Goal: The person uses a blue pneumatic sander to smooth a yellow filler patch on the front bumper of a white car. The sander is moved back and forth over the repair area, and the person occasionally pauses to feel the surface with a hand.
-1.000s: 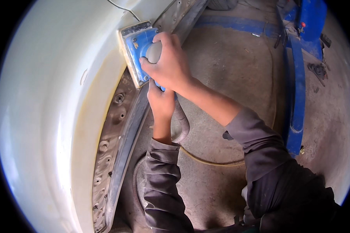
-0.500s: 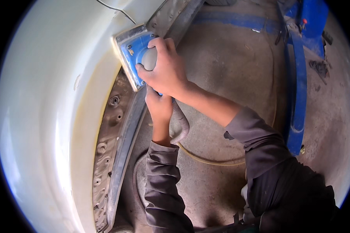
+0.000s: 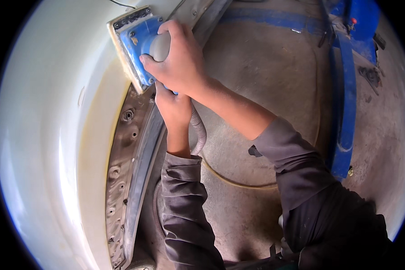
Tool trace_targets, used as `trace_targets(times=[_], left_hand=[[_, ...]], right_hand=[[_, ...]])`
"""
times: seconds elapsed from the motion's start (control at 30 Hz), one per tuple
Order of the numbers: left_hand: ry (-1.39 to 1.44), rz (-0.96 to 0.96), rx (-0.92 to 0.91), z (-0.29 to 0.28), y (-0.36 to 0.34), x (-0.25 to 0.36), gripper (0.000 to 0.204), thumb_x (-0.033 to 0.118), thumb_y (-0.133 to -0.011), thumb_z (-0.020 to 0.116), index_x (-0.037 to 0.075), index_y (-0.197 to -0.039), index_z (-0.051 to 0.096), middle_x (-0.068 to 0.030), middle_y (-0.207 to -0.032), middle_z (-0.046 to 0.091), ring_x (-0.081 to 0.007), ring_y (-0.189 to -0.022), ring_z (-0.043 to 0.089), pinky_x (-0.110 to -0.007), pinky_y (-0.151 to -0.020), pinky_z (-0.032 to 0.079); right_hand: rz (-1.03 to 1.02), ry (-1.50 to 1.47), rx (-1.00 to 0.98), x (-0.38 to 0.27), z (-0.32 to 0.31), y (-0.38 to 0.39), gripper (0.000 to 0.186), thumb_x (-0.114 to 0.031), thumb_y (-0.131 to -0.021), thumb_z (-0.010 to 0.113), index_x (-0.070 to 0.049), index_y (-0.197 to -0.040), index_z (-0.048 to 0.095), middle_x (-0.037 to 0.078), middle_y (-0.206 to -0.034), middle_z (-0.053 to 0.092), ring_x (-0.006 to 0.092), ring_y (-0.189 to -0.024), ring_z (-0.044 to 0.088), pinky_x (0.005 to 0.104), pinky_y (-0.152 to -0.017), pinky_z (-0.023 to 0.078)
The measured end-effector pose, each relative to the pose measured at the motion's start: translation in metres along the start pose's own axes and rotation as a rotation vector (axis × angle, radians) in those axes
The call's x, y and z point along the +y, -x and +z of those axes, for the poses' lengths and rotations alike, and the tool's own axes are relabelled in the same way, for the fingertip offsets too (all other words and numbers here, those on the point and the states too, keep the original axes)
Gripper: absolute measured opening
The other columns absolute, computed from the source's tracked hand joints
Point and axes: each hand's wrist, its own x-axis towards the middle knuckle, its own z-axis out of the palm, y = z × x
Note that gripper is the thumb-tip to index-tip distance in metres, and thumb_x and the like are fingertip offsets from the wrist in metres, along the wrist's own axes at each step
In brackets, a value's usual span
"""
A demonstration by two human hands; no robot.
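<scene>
A blue sander with a square pad lies on the pale car body panel, at the panel's inner edge. Its grey round knob sits under my right hand, whose thumb and fingers are wrapped round it. Just below, my left hand is closed round the rear handle of the sander, most of which is hidden in the grip. A ribbed grey hose leads from the handle down toward the floor.
Beside the panel runs a brown metal door-frame edge with holes and a grey sill strip. A yellowish air hose lies on the concrete floor. Blue steel lift parts stand at the right. A thin wire sticks out near the top.
Both hands have moved the sander up and to the left, farther onto the pale panel. The ribbed hose has shifted along with it. Both grips look the same.
</scene>
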Motion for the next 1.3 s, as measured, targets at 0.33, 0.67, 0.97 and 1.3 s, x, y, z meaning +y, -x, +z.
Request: trace_targets(times=[0.33,0.67,0.97,1.3], left_hand=[[0.139,-0.111,0.084,-0.048,0.042,0.021,0.046,0.028,-0.088,0.066,-0.012,-0.11,0.058,-0.0148,-0.098,0.069,-0.0152,-0.09,0.06,-0.032,-0.079,0.049],[-0.141,0.076,0.153,-0.102,0.143,-0.001,0.076,0.05,-0.095,0.056,-0.009,-0.139,0.038,-0.0224,-0.136,0.05,-0.0247,-0.12,0.053,-0.038,-0.098,0.043],[-0.333,-0.166,-0.085,-0.088,0.056,0.046,0.052,0.036,-0.085,0.073,-0.013,-0.098,0.059,-0.025,-0.076,0.066,-0.0241,-0.073,0.067,-0.039,-0.066,0.051],[-0.288,-0.196,-0.027,-0.081,0.062,0.048,0.055,0.035,-0.088,0.071,-0.014,-0.11,0.058,-0.0221,-0.088,0.069,-0.022,-0.083,0.065,-0.036,-0.075,0.051]], right_hand=[[-0.002,0.016,-0.109,-0.062,0.004,0.027,0.059,-0.024,-0.07,0.081,-0.006,-0.113,0.045,0.02,-0.105,0.05,0.0373,-0.077,0.064,0.0438,-0.066,0.057],[-0.104,-0.113,-0.436,-0.076,0.005,0.116,0.066,-0.028,-0.068,0.084,-0.002,-0.114,0.045,0.021,-0.108,0.043,0.0311,-0.064,0.065,0.0391,-0.047,0.054],[0.194,-0.137,-0.172,-0.049,0.004,0.061,0.05,-0.024,-0.075,0.077,-0.009,-0.112,0.047,0.016,-0.107,0.047,0.0332,-0.085,0.06,0.0427,-0.07,0.053],[0.136,-0.072,-0.14,-0.048,0.006,0.061,0.049,-0.025,-0.073,0.077,-0.01,-0.11,0.048,0.015,-0.105,0.05,0.0324,-0.079,0.062,0.0436,-0.064,0.053]])
